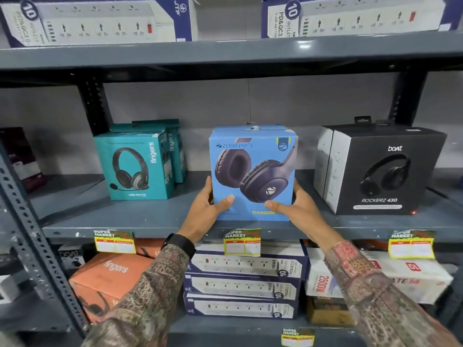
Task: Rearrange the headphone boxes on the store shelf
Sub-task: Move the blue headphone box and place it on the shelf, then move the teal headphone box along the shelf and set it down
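The grey shelf holds 2 teal boxes near its left end, a blue box at the front edge in the middle, and a black box toward the right end.

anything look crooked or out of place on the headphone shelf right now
The teal Fingers headset box is turned at an angle, its front facing partly left, unlike the black Boat headphone box. The light blue Zebronics headphone box sits at the grey metal shelf's front edge, gripped by the left hand and right hand.
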